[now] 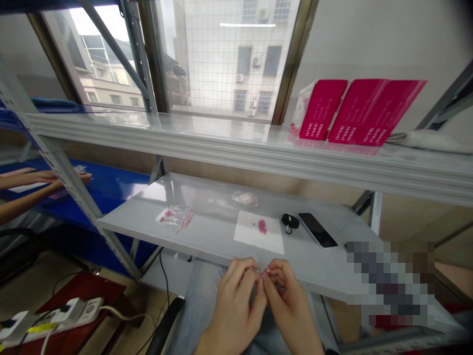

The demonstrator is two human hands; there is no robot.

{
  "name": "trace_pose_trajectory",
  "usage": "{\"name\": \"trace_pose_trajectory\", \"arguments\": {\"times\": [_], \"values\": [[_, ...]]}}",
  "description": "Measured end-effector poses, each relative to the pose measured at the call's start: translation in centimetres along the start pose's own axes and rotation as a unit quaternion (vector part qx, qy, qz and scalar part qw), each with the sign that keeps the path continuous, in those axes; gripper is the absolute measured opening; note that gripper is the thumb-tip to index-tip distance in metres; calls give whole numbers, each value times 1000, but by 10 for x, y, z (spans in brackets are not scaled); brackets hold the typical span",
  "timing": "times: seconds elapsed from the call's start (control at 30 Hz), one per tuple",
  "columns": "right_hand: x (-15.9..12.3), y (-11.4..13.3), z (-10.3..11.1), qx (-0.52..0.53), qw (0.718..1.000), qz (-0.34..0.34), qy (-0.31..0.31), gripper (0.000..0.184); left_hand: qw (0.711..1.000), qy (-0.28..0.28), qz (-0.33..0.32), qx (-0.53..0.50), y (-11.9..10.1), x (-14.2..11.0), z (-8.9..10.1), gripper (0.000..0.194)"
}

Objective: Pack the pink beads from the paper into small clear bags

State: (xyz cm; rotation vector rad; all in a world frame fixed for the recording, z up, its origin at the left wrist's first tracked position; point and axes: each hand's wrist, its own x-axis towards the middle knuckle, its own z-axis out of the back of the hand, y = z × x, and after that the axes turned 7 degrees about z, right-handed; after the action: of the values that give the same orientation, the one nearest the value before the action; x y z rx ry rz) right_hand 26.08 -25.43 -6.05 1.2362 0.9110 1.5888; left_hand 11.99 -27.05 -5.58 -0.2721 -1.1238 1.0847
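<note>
One view, worn on the head, faces forward and tips down over the table (212, 217); the left hand (238, 301) and right hand (290, 305) come nearest the lens, at six o'clock; the shelf (221, 154) crosses farther out; the window (210, 59) lies deepest, at twelve; the wide field takes in a power strip (88, 310) at eight and boxes (354, 113) at two.

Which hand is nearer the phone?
Right. The right hand is nearer the person than the phone and a little to its left; the left hand is just beside the right one, farther left of the phone.
</note>
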Motion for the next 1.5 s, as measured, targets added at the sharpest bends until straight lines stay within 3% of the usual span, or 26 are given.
{"name": "trace_pose_trajectory", "arguments": {"times": [0.17,0.3,0.43,0.6,0.8,0.93,1.03,1.07,1.17,1.23,1.3,1.4,1.5], "values": [[-1,-1,1,33,998,-12,45,22,999,26,-18,-7,-1,-3,7,22],[-3,-1,0,12,999,2,36,17,1000,24,-3,16,2,-3,8,16],[-5,0,0,-92,994,57,28,8,999,-20,31,32,8,-6,5,13],[-5,3,3,-183,966,156,97,16,996,-33,77,30,17,-8,4,14],[-4,5,2,-190,957,173,138,33,989,17,145,-30,18,-6,9,18],[-2,7,1,-189,964,141,125,36,989,56,127,-57,16,-7,14,18],[-1,10,3,-162,972,125,120,33,990,83,107,-44,19,-11,18,8],[0,10,3,-151,974,122,119,32,990,92,104,-36,22,-12,19,14],[0,12,6,-125,978,111,121,30,989,127,79,-14,33,-15,20,76],[0,13,6,-109,980,108,125,29,987,150,53,-5,39,-16,18,104],[-1,14,5,-94,981,107,129,27,987,154,40,-1,42,-16,16,104],[-2,15,4,-78,982,103,139,26,989,141,40,-7,41,-15,13,83],[-2,15,4,-78,981,97,148,29,989,139,43,-9,36,-13,13,75]]}}
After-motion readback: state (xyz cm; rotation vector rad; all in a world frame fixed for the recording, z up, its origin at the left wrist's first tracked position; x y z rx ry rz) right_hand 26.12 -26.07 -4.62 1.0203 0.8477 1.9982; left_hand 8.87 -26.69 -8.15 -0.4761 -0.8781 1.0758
